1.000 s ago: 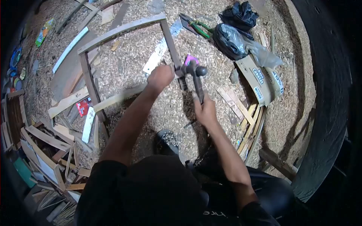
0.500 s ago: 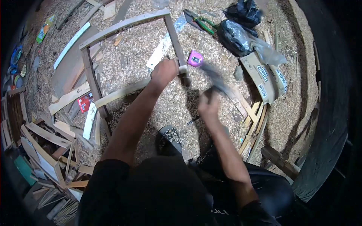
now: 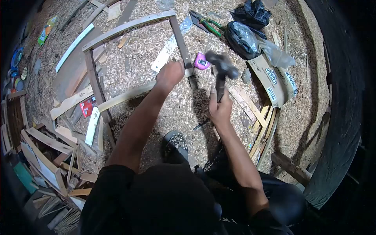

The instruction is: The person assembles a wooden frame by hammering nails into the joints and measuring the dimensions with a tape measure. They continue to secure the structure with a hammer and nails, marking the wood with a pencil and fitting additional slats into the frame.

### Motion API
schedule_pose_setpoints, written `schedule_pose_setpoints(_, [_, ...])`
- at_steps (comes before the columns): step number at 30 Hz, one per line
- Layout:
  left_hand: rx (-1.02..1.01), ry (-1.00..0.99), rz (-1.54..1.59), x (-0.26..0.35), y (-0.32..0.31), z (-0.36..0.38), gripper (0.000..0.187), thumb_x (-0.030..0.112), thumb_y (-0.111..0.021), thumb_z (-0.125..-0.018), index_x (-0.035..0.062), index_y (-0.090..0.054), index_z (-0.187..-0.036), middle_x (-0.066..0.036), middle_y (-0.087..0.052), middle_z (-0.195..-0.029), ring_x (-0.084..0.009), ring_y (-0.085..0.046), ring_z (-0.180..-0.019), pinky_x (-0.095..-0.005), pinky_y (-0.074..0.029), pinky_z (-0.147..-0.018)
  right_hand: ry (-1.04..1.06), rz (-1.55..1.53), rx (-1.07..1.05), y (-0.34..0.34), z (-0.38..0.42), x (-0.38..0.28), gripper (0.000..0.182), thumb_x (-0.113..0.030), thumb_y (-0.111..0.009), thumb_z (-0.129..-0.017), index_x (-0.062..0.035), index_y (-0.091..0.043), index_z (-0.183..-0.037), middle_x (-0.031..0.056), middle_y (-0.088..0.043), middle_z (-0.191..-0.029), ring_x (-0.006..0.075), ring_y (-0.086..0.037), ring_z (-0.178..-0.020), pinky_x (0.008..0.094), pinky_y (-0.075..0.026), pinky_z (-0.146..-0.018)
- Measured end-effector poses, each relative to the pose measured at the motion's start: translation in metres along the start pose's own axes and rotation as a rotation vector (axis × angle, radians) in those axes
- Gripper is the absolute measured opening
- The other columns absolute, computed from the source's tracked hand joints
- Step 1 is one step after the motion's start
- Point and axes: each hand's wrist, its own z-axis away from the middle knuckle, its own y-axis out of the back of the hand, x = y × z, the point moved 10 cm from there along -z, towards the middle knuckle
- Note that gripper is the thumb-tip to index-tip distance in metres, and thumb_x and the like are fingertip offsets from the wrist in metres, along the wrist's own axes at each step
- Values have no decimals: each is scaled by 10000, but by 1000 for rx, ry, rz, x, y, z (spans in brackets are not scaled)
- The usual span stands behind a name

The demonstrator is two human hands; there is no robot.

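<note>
A hammer is upright in my right hand, its dark head raised and its handle wrapped by my fingers. My left hand is closed at the near right corner of a wooden frame, on the near rail; whether a nail is between the fingers is hidden. The frame is four-sided, made of narrow strips, and lies over wood shavings. Just beyond the hammer head sits a pink tape measure. A pale board lies partly under the frame's right side.
Green-handled pliers lie at the top, near black plastic bags. A flattened cardboard box and wood strips are on the right. Scrap wood piles up at the left. A dark post stands far right.
The hammer, blurred and tilted before, now stands more upright, its head higher and sharper in view. My right wrist has turned; my left hand stays at the frame corner.
</note>
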Motion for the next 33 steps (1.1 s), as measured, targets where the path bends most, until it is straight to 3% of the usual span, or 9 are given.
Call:
schedule_pose_setpoints(3, [-8,22,-8,4,10,7,491,328,-357,-1004,0,-718,-946,-286,-682,-988,-464,-659,-962,-534,-511,-878,161,-28,-49,-18,5,32,224,-181,-620,-956,21,-565,-1036,246,-665,-749,320,-701,-661,433,-507,-576])
schedule_pose_setpoints(5, [-12,5,-33,7,10,8,444,302,-386,-985,6,-716,-961,-284,-682,-997,-458,-662,-962,-536,-515,-870,-135,289,-284,-31,9,70,227,-185,-629,-949,17,-576,-1037,275,-673,-786,338,-721,-724,451,-523,-609])
schedule_pose_setpoints(10, [6,-17,-49,-2,-4,-2,390,271,-420,-955,17,-714,-983,-278,-683,-1015,-447,-669,-965,-534,-525,-858,-85,-31,-38,-4,-2,3,330,-297,-584,-978,32,-578,-957,280,-655,-727,452,-669,-661,488,-503,-593])
schedule_pose_setpoints(13, [-15,-5,-54,3,5,3,409,287,-408,-964,18,-716,-986,-275,-683,-1028,-453,-666,-969,-536,-522,-858,-85,331,-291,-39,-4,55,252,-227,-608,-965,23,-573,-958,238,-642,-686,388,-679,-627,432,-497,-557])
schedule_pose_setpoints(18, [-20,32,-22,2,5,4,405,310,-427,-964,36,-724,-1001,-253,-688,-1043,-435,-669,-980,-524,-526,-864,-17,58,-90,-15,-3,20,315,-242,-574,-973,70,-565,-1015,295,-631,-701,415,-681,-642,482,-510,-582])
schedule_pose_setpoints(21, [-25,40,-31,2,7,3,387,288,-423,-958,49,-722,-1012,-253,-685,-1056,-435,-669,-986,-518,-530,-868,-184,323,-241,-28,-2,50,259,-224,-601,-962,34,-588,-936,233,-636,-697,417,-662,-662,452,-486,-576])
schedule_pose_setpoints(26, [-7,5,2,3,7,3,442,291,-375,-984,-11,-697,-995,-290,-678,-993,-459,-661,-954,-536,-527,-848,12,330,-262,-35,11,55,301,-247,-592,-964,44,-566,-1037,314,-630,-725,520,-638,-710,528,-493,-598])
schedule_pose_setpoints(31, [-23,-13,-1,-1,5,2,372,256,-441,-951,19,-719,-1021,-263,-685,-1060,-443,-665,-1003,-525,-518,-898,-70,170,-149,-29,24,23,331,-286,-587,-973,42,-576,-1023,295,-631,-715,498,-649,-722,499,-501,-627])
schedule_pose_setpoints(33, [197,116,204,-28,12,-12,404,266,-417,-963,-6,-713,-1005,-288,-679,-1026,-456,-660,-996,-539,-512,-897,-126,241,-206,-38,18,66,323,-280,-579,-980,44,-578,-990,282,-635,-704,458,-666,-684,485,-498,-596])
